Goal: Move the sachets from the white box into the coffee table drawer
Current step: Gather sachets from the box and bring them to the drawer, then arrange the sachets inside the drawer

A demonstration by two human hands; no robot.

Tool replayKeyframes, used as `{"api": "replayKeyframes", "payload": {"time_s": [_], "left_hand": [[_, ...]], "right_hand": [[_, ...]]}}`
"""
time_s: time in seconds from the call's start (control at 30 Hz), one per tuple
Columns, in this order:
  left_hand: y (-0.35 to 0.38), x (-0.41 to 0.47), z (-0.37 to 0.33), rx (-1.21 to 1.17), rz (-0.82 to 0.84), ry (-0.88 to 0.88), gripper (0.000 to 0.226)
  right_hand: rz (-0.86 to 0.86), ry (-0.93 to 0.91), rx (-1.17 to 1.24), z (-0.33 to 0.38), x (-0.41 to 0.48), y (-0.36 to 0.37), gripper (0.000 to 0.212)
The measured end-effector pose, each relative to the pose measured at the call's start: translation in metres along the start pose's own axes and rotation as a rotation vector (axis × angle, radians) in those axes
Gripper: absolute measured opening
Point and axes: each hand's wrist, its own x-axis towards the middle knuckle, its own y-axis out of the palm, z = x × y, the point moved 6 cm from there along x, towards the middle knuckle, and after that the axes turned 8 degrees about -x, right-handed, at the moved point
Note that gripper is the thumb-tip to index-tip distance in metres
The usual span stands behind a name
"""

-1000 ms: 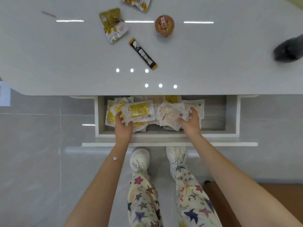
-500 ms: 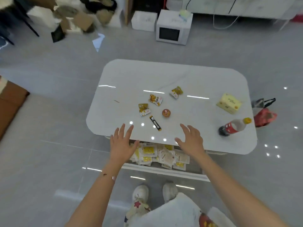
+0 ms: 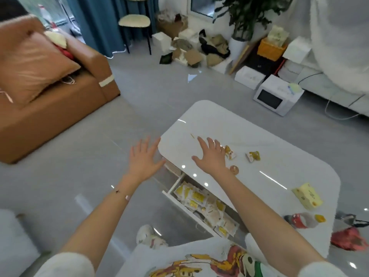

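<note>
Looking down at a glossy white coffee table with rounded corners (image 3: 259,132), both arms are stretched out in front of the person and neither hand has anything in it. The left hand (image 3: 142,158) is palm down with the fingers spread wide, out over the grey floor just off the table's corner. The right hand (image 3: 211,156) is the same deal, fingers fanned out and empty, over the near end of the tabletop; can't tell if it's actually touching the surface or just above it. The small white and yellow sachets (image 3: 197,196) are piled in the white pull-out drawer (image 3: 180,206) under the table's edge, which is standing open, and they pretty much fill the part you can see below the right forearm. On the tabletop there are two crumpled yellow snack packets (image 3: 229,152) (image 3: 253,156) just past the right hand, a little round orange thing (image 3: 234,169) beside the wrist, a pale yellow rectangular pack (image 3: 307,195) further along, and a plastic bottle with a red label and yellow cap (image 3: 303,219) lying on its side near the table's edge, kinda blurry. Off to the side there's a brown leather sofa (image 3: 60,108), and a white microwave (image 3: 277,96) sits on the floor beyond the table.
</note>
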Motion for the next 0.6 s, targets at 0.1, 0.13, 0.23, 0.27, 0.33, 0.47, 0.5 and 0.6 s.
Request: {"api": "replayKeyframes", "payload": {"time_s": [0.1,0.13,0.23,0.27,0.33,0.47,0.5,0.6], "left_hand": [[-0.035,-0.012,0.053,-0.016,-0.069,-0.109,0.093],[-0.046,-0.015,0.073,-0.010,-0.085,-0.137,0.092],[-0.081,-0.027,0.130,0.004,-0.149,-0.215,0.089],[-0.091,-0.030,0.150,0.000,-0.167,-0.240,0.085],[-0.110,-0.037,0.191,-0.008,-0.191,-0.293,0.081],[-0.145,-0.056,0.272,-0.020,-0.240,-0.390,0.080],[-0.152,-0.061,0.291,-0.025,-0.247,-0.415,0.080],[-0.168,-0.076,0.344,-0.046,-0.267,-0.486,0.080]], "right_hand": [[-0.008,-0.121,-0.053,0.065,0.019,-0.010,0.075],[-0.008,-0.157,-0.067,0.087,0.025,-0.012,0.076],[-0.011,-0.254,-0.093,0.158,0.039,-0.017,0.075],[-0.012,-0.284,-0.090,0.182,0.044,-0.017,0.075],[-0.015,-0.340,-0.082,0.233,0.051,-0.016,0.076],[-0.017,-0.433,-0.107,0.329,0.064,-0.008,0.079],[-0.013,-0.453,-0.106,0.352,0.067,-0.006,0.079],[0.002,-0.502,-0.094,0.412,0.079,0.001,0.080]]}}
